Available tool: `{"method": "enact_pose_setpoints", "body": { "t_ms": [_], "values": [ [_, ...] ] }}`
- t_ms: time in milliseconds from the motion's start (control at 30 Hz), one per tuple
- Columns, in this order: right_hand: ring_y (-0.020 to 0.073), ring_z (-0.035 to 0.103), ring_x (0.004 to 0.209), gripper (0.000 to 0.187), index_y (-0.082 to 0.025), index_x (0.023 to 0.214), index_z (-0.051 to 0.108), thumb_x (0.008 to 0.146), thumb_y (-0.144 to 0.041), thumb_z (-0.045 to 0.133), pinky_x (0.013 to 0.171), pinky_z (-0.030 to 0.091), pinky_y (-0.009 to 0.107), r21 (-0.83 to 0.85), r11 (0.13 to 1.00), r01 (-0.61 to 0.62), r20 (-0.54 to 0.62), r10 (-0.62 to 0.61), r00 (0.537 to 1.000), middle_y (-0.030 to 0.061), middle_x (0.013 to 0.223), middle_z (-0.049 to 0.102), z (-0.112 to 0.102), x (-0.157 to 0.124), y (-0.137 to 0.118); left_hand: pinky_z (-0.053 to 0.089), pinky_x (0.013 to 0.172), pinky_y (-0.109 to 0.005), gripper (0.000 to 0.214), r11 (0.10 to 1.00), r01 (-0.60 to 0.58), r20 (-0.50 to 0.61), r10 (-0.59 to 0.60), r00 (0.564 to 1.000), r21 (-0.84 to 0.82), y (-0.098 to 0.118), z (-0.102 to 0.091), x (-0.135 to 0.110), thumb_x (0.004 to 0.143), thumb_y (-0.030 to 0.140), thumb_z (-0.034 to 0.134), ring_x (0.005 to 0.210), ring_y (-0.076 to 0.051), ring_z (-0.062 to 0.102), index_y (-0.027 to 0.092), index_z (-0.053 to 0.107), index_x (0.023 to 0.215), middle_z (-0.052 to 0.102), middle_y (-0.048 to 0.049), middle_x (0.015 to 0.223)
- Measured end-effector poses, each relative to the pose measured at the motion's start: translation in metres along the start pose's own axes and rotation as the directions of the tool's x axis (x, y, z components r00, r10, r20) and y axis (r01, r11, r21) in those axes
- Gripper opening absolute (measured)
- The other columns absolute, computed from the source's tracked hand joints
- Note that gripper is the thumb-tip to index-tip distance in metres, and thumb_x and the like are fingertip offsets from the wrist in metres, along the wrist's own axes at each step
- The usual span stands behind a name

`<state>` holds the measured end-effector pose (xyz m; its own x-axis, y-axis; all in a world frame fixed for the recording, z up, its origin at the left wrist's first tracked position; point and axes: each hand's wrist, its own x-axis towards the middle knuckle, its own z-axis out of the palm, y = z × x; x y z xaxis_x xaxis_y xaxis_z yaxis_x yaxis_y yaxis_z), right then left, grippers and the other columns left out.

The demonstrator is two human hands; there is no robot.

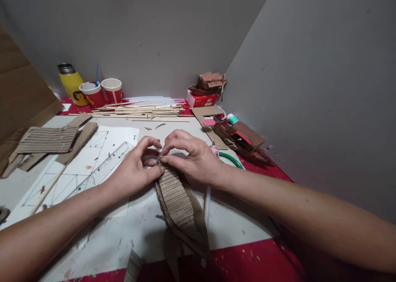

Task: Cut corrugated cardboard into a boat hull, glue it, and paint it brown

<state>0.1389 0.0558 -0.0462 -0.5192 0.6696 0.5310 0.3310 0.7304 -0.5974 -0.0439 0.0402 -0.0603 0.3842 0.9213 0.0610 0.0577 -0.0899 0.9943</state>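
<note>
A boat-shaped cardboard piece [177,195] with a ribbed inner surface and raised edges lies lengthwise before me, its pointed near end toward the red cloth. My left hand [144,160] grips its far left edge, thumb on the inside and fingers curled around the outside. At the same far end, my right hand [188,156] is closed, thumb and forefinger pinching at the tip beside the left fingertips. Whether a small scrap sits between the right fingertips cannot be made out.
Left are ribbed cardboard pieces [48,139], a clear ruler [102,168] and a drawn paper sheet [66,183]. Behind lie thin wooden sticks [145,109], two paper cups [111,90] and a yellow bottle [71,84]. A brown model boat [244,137] stands right, near a green ring-shaped handle [232,159].
</note>
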Motion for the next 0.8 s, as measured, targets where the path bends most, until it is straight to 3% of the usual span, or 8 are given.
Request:
{"method": "enact_pose_setpoints", "body": {
  "t_ms": [133,200,300,367,533,667,800],
  "values": [
    [0.0149,0.06,0.082,0.009,-0.02,0.083,0.065,0.085,-0.01,0.066,0.078,0.05,0.03,0.066,0.998,0.008,-0.014,-0.007,1.0,0.0005,0.082,0.062,-0.001,0.0,-0.002,0.046,0.094,-0.036,0.01,0.998,-0.009,0.12,0.001,0.993,0.067,0.0,0.0,0.0,0.077,0.017,0.066,0.103,-0.024,0.062,0.02,0.066,0.085,0.067,-0.0029,0.097],
    [0.0151,0.062,0.083,0.006,-0.02,0.089,0.067,0.086,-0.015,0.065,0.077,0.051,0.03,0.044,0.999,-0.032,0.029,0.03,0.999,0.0022,0.088,0.065,-0.008,0.0,-0.007,0.043,0.1,-0.04,0.011,0.996,0.003,0.141,-0.015,0.99,0.084,-0.002,-0.001,-0.001,0.08,0.019,0.065,0.109,-0.027,0.061,0.02,0.072,0.089,0.07,-0.0051,0.101],
    [0.0166,0.064,0.085,0.016,-0.019,0.103,0.065,0.087,-0.021,0.062,0.077,0.052,0.03,-0.109,0.975,-0.195,0.01,0.197,0.98,0.0053,0.1,0.069,-0.035,-0.007,-0.016,0.046,0.097,-0.04,0.018,0.997,0.045,0.109,-0.052,0.993,0.062,-0.007,-0.001,-0.001,0.079,0.021,0.068,0.106,-0.027,0.063,0.021,0.075,0.095,0.072,-0.0056,0.108],
    [0.0182,0.065,0.081,0.011,-0.02,0.096,0.066,0.089,-0.025,0.059,0.073,0.052,0.031,-0.23,0.924,-0.305,-0.069,0.297,0.952,0.0041,0.09,0.071,-0.059,-0.021,-0.019,0.048,0.093,-0.038,0.02,0.996,0.066,0.106,-0.071,0.992,0.051,-0.01,-0.002,-0.001,0.08,0.022,0.069,0.101,-0.026,0.065,0.022,0.075,0.098,0.072,-0.0059,0.109],
    [0.0168,0.062,0.064,0.019,-0.019,0.082,0.066,0.09,-0.031,0.054,0.061,0.049,0.03,-0.465,0.781,-0.417,-0.005,0.469,0.883,0.0035,0.075,0.069,-0.106,-0.074,-0.023,0.052,0.083,-0.037,0.017,0.993,0.108,0.124,-0.113,0.986,0.042,-0.014,-0.003,-0.001,0.08,0.029,0.07,0.088,-0.025,0.067,0.019,0.074,0.093,0.075,-0.0078,0.095],
    [0.0215,0.065,0.079,0.025,-0.018,0.098,0.065,0.091,-0.04,0.056,0.068,0.052,0.033,-0.61,0.693,-0.383,0.104,0.549,0.829,0.0086,0.091,0.07,-0.108,-0.108,-0.031,0.053,0.078,-0.035,0.016,0.99,0.135,0.126,-0.14,0.982,0.05,-0.016,-0.004,0.001,0.079,0.033,0.072,0.083,-0.024,0.068,0.019,0.072,0.087,0.076,-0.0082,0.091],
    [0.0233,0.064,0.08,0.019,-0.017,0.101,0.066,0.09,-0.031,0.06,0.069,0.053,0.036,-0.698,0.642,-0.319,0.132,0.552,0.823,0.0107,0.09,0.068,-0.095,-0.118,-0.03,0.054,0.075,-0.035,0.017,0.99,0.136,0.115,-0.139,0.984,0.034,-0.016,-0.004,0.001,0.078,0.033,0.073,0.081,-0.024,0.068,0.019,0.073,0.087,0.076,-0.0084,0.09]
  ]
}}
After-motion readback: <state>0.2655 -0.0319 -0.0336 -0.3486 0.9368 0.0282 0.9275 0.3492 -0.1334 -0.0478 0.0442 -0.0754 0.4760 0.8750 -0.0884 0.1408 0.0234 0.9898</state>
